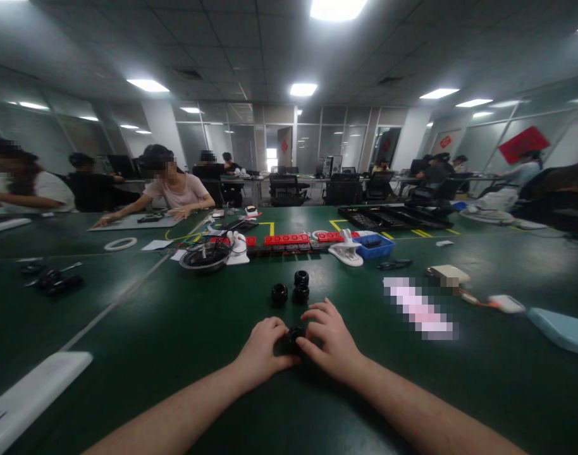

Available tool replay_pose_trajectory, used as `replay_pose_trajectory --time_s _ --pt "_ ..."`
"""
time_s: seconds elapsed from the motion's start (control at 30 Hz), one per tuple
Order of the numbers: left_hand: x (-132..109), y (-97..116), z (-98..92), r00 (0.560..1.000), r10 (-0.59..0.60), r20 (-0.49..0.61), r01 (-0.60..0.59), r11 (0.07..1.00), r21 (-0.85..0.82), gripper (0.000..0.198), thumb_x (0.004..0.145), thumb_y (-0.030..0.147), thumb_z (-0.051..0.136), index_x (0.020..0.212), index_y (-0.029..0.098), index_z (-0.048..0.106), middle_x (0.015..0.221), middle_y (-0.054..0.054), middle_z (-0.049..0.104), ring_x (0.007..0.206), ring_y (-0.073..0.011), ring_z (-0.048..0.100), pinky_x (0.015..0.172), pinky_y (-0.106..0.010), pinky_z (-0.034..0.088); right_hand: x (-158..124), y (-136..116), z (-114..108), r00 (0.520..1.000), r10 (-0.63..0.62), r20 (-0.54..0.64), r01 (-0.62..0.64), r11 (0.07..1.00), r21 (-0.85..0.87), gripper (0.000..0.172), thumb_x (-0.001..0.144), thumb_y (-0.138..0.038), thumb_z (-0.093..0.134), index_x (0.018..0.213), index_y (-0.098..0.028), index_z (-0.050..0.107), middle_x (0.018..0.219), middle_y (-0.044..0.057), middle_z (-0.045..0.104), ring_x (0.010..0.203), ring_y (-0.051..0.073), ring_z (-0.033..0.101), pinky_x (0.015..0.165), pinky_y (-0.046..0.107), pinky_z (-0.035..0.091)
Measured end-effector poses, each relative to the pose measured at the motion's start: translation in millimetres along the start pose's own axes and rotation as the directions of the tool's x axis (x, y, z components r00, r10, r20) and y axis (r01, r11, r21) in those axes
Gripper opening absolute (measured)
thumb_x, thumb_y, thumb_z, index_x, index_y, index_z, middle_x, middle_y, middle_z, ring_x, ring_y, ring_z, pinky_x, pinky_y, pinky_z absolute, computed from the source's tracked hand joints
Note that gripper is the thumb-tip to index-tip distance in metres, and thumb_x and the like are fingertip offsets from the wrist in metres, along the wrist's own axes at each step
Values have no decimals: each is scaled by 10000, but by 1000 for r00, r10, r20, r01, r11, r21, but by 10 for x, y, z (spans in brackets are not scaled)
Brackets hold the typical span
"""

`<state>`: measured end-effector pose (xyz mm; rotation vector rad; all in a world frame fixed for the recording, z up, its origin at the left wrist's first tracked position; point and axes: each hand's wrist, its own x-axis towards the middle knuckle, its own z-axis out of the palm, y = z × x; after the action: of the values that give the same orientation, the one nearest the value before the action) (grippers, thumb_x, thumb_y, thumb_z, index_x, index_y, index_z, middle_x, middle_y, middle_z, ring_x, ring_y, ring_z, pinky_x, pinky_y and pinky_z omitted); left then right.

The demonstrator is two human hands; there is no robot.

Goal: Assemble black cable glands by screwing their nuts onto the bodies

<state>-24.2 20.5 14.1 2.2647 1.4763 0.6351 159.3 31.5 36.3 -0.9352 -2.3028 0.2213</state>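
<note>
Between my two hands, low over the green table, is a small, black, glossy tyre-like ring point(296, 335). My left hand point(265, 347) curls around its left side, with the thumb near its lower edge. From the right, my right hand point(331, 341) grips the same ring with thumb and index finger, its other fingers lifted. My fingers hide much of the ring. Just beyond my hands are three similar pieces: a left black ring point(279, 294), a near right black ring point(301, 292) and a far black ring point(301, 277) right behind it.
Across the green table point(198, 335) runs a row of red sockets point(286, 239), flanked by a wire-filled bowl point(206, 256) and a blue bin point(374, 245). White panel point(37, 398) lies at left, a light-blue case point(561, 328) at right. A person point(179, 189) works across the table.
</note>
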Motion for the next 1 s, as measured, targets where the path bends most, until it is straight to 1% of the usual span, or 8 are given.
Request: replay_pose_trajectory --time_s 0.13,0.27,0.33,0.4,0.5,0.6,0.77,1.0 --pt "2 -1 6 1000 -9 3 9 1000 -1 316 628 434 644 825 200 566 910 -17 508 857 -198 470 753 -318 382 14 1 27 999 38 0 -38 997 -60 210 746 -339 555 609 -188 503 826 33 532 861 188 468 936 435 269" --pt "-8 -3 -1 1000 1 6 -1 1000 -3 321 632 439 644 831 199 563 914 -18 507 859 -197 468 754 -313 382 19 19 71 990 140 5 -140 990 -11 153 730 -316 574 745 -181 501 779 29 516 778 181 464 767 357 391" --pt "-12 -5 -1 1000 5 5 -5 1000 -2 323 635 437 644 839 201 561 918 -18 506 863 -198 466 755 -311 381 16 18 74 990 142 19 -142 989 33 185 729 -285 577 865 -174 517 836 40 534 812 184 469 740 331 398" --pt "-12 -9 2 1000 7 5 -7 1000 -2 322 638 439 640 841 202 559 916 -18 506 865 -198 466 754 -311 380 13 11 65 993 113 42 -116 991 63 197 748 -270 559 921 -179 534 879 45 544 848 183 474 755 322 392" --pt "-8 -15 13 1000 16 5 -16 1000 2 316 643 439 634 837 201 559 909 -15 505 861 -195 467 752 -311 378 13 -2 48 995 72 66 -76 995 59 162 786 -271 516 918 -191 565 872 41 559 853 177 478 772 323 382" --pt "-7 -17 16 1000 25 -8 -25 1000 7 314 641 435 636 833 199 559 904 -14 506 857 -193 470 754 -314 377 17 -16 39 997 41 71 -43 999 21 177 798 -279 502 934 -188 569 879 43 571 854 178 475 781 331 371" --pt "-7 -2 4 1000 16 -2 -16 1000 -1 301 665 447 605 830 199 561 916 -20 510 854 -192 472 742 -310 386 17 -48 60 997 31 69 -27 997 -65 296 697 -382 619 901 -173 572 865 52 566 839 199 467 752 340 367" --pt "-7 4 19 1000 17 -13 -17 999 30 289 645 413 626 823 195 562 901 -23 517 857 -197 471 767 -320 383 18 -31 116 999 24 46 -20 997 -79 320 668 -367 651 902 -165 569 860 57 563 832 203 467 744 348 379"
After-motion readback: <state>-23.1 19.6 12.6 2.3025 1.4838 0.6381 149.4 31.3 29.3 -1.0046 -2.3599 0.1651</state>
